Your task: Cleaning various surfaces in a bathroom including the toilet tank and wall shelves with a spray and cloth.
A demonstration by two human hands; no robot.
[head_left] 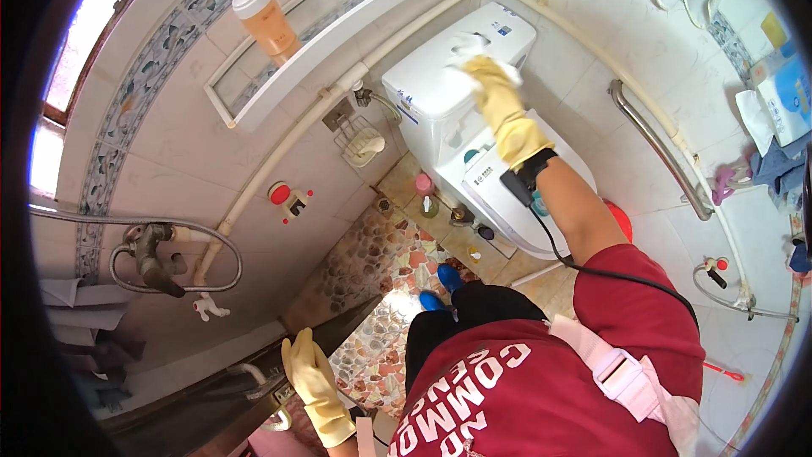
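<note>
My right hand (499,106), in a yellow rubber glove, presses a crumpled white cloth (467,49) onto the lid of the white toilet tank (423,85). Motion blurs the cloth and fingertips. Beneath that forearm lies the closed toilet lid (507,190), partly hidden by the arm. A black cable runs from a dark band at my right wrist up along the arm. Low on the left, my left hand (311,381), gloved the same way, has its fingers stretched out beside the edge of a dark door (228,398) with a metal latch; it holds nothing I can see.
A shelf (279,85) on the left wall carries an orange pump bottle (269,27). Below it are a wire soap rack (359,142) and a shower tap (152,258). A steel grab bar (660,148) and a tissue pack (782,97) are right. Small bottles stand beside the toilet.
</note>
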